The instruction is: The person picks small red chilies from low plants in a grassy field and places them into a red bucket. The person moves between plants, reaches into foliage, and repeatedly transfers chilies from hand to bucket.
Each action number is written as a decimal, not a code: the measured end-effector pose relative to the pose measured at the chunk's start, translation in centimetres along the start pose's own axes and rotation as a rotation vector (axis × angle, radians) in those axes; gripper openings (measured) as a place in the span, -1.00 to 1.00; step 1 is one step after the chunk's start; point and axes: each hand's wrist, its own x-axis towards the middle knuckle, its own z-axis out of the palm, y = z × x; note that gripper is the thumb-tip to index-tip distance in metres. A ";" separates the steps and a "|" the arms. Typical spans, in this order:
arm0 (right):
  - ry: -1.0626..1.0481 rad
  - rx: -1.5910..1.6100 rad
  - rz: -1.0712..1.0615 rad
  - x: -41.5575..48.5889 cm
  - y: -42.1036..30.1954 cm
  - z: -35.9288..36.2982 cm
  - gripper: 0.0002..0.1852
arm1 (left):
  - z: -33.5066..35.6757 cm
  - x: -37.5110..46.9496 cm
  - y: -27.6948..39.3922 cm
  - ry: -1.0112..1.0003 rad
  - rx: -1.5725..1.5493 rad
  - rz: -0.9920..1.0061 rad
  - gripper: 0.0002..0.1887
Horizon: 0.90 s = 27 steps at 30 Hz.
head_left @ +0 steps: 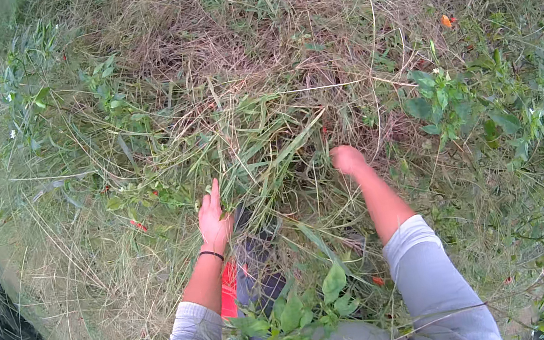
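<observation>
My left hand (214,221), with a dark band at its wrist, lies against the grass with its fingers extended, left of a clump of long green grass blades (271,164). Nothing shows held in it. On the right side of that clump, my right hand (348,159) is slightly blurred, with its fingers bent down into the grass; whether they grip any stems cannot be told. Below my left hand, a bright red object (228,289) shows partly behind my forearm. Small red chilli peppers (139,225) lie among the grass.
Leafy green plants stand close to my front (297,313), at the right (437,100) and at the left (108,89). Dry, tangled grass (227,41) covers the ground ahead. An orange pepper or petal (446,21) shows at the upper right.
</observation>
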 end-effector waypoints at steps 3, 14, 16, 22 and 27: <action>-0.002 -0.020 -0.356 -2.1 -5.4 6.0 -0.70 | -0.2 0.1 0.1 0.009 0.012 0.017 -0.17; 0.114 0.278 -0.225 -1.6 -7.2 8.9 -0.77 | -0.2 0.5 -1.0 0.008 -0.053 0.055 -0.15; 0.140 0.569 -0.101 0.3 -4.6 9.3 -0.79 | -0.1 0.6 -1.3 0.013 -0.086 0.051 -0.12; 0.256 0.774 0.228 7.6 4.3 12.9 -0.77 | 0.2 1.3 -2.1 0.005 -0.132 0.042 -0.09; 0.574 0.347 0.094 10.2 6.9 13.5 -0.71 | 0.9 1.5 -2.9 -0.011 -0.106 0.019 -0.05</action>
